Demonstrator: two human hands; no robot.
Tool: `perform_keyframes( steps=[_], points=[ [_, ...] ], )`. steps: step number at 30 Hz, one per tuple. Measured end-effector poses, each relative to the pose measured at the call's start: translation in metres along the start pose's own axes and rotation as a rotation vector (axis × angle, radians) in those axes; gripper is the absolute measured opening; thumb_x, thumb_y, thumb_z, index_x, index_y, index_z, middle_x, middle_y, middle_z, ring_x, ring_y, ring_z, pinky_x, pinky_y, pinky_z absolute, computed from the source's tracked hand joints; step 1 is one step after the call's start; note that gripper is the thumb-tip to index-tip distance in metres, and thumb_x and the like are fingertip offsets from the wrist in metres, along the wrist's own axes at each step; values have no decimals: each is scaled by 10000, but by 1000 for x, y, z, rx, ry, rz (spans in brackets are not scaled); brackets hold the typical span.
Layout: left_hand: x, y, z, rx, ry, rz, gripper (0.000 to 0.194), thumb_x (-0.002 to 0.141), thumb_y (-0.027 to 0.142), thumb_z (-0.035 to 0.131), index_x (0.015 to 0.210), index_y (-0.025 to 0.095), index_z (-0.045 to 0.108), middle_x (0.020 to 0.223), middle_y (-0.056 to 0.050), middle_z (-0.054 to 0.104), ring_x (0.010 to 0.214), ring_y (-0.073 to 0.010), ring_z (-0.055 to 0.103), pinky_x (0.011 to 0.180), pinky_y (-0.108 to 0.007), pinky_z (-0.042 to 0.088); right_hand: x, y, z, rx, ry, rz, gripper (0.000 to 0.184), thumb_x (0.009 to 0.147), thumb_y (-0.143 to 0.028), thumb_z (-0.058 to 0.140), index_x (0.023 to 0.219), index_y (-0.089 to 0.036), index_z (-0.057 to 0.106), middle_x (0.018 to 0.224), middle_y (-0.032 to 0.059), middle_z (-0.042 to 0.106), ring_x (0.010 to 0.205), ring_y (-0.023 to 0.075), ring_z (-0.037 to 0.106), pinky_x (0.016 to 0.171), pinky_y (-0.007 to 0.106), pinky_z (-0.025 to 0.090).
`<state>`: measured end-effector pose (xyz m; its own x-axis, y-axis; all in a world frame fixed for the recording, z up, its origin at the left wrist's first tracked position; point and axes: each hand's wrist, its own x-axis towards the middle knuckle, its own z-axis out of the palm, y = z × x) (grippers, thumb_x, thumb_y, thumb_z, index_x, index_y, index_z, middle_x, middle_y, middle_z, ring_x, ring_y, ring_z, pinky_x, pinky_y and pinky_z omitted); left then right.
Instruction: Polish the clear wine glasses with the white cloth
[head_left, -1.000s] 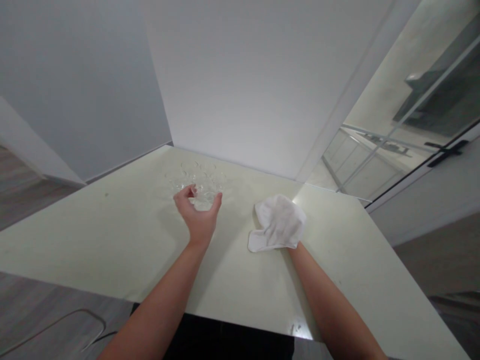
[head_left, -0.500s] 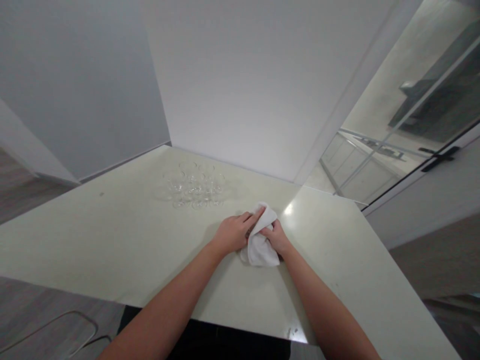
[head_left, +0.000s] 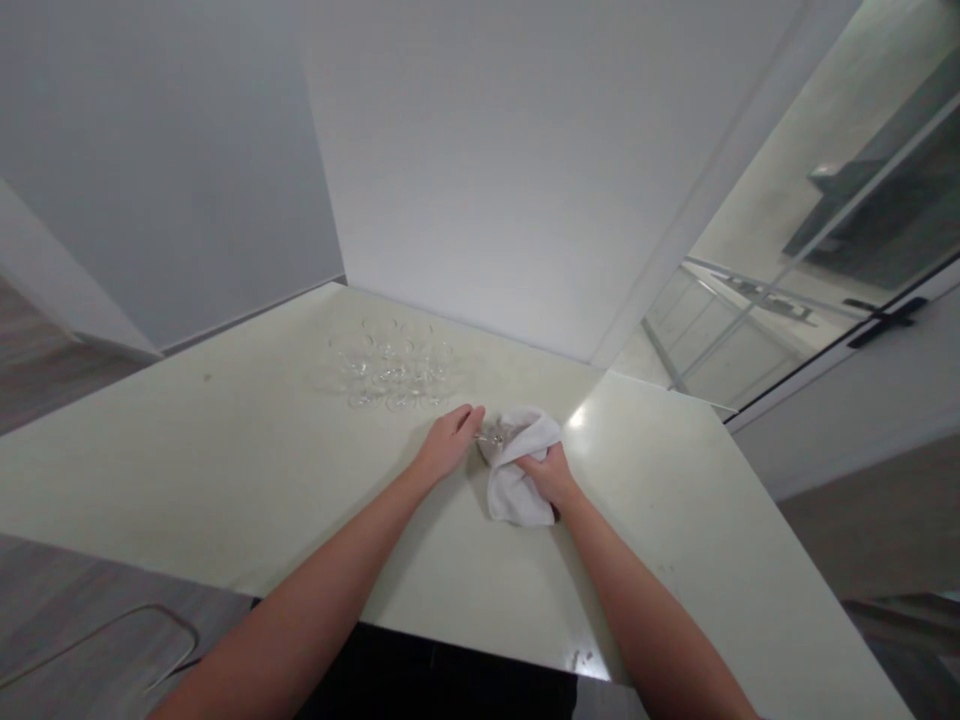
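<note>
The clear glass lies mid-table, between front and back edges, its long axis apparently left-right, mouth direction unclear. The left hand's fingers seem to pinch one end; the right hand grips the white cloth around the other. Probably wiping, calling for steady, light pressure. More glasses sit near the back edge.

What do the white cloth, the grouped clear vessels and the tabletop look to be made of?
White cloth: soft, matte fabric, perhaps cotton or microfibre; it folds limply. Clear vessels: smooth and glossy, see-through with bright highlights; likely glass, though clear plastic is possible. Tabletop: pale, smooth and glossy, with bright light reflections; laminate, stone or coated glass, I can't tell.
</note>
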<state>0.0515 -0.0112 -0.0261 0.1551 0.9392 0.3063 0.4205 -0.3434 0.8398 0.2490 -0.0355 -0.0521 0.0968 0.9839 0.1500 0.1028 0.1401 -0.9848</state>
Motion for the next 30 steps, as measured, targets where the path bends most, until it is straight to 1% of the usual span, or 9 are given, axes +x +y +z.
perform_keyframes(
  steps=[4, 7, 9, 15, 17, 21, 24, 26, 30],
  points=[
    [-10, 11, -7, 54, 21, 426, 293, 861, 449, 502, 969, 184, 564, 874, -58, 601, 780, -169, 552, 727, -291, 449, 5, 6, 3, 171, 9, 216, 447, 709, -522, 656, 1028, -213, 599, 955, 48, 713, 878, 229, 657, 811, 365, 524],
    [-18, 18, -4, 141, -47, 667, 273, 805, 439, 571, 908, 188, 595, 902, -84, 603, 832, -188, 559, 737, -296, 447, 7, 10, 2, 225, -54, 244, 465, 759, -597, 557, 979, -190, 603, 896, 48, 711, 834, 227, 659, 769, 359, 532],
    [-17, 16, 0, 161, -41, 606, 244, 837, 424, 531, 806, 188, 586, 805, -57, 584, 750, -167, 542, 678, -276, 421, 6, 10, 1, 207, -20, 234, 450, 754, -581, 573, 980, -194, 602, 915, 55, 708, 848, 229, 654, 771, 360, 531],
    [1, -1, 6, -135, 5, -72, 481, 924, 534, 339, 650, 176, 507, 588, 10, 494, 571, -133, 466, 562, -253, 363, 1, 5, 3, -46, -65, -37, 554, 524, -321, 827, 1018, -201, 608, 1034, 54, 691, 960, 225, 622, 924, 360, 468],
    [1, 0, 6, -203, -21, -48, 441, 916, 539, 369, 730, 174, 531, 643, 11, 529, 585, -128, 477, 576, -249, 382, 2, 7, 3, -26, -24, -11, 513, 571, -346, 800, 1024, -204, 605, 1042, 59, 692, 966, 223, 621, 912, 354, 473],
    [-13, 15, 5, -85, 15, 318, 280, 852, 451, 551, 951, 188, 554, 901, -42, 593, 754, -151, 530, 712, -274, 440, 8, 17, -1, 145, 110, 162, 419, 770, -523, 587, 1055, -216, 581, 995, 43, 698, 897, 212, 643, 797, 335, 517],
    [-18, 20, 7, 6, -8, 451, 206, 867, 387, 537, 884, 186, 576, 927, -71, 594, 865, -181, 546, 779, -297, 441, 13, 21, -4, 175, 109, 220, 442, 796, -574, 533, 1023, -199, 592, 965, 48, 700, 874, 215, 645, 771, 333, 523],
    [-14, 15, 10, -1, -6, 348, 240, 900, 385, 480, 807, 184, 570, 817, -46, 584, 798, -170, 547, 725, -284, 431, 13, 20, -4, 154, 94, 215, 457, 756, -556, 603, 1036, -195, 587, 984, 59, 695, 896, 221, 642, 792, 345, 520],
    [1, -2, 12, -208, 20, -57, 422, 936, 474, 343, 703, 175, 529, 628, 2, 518, 608, -142, 510, 597, -265, 401, 7, 13, -1, -3, -18, 56, 611, 550, -376, 818, 1081, -194, 577, 1071, 66, 678, 985, 236, 617, 918, 382, 477]
  ],
)
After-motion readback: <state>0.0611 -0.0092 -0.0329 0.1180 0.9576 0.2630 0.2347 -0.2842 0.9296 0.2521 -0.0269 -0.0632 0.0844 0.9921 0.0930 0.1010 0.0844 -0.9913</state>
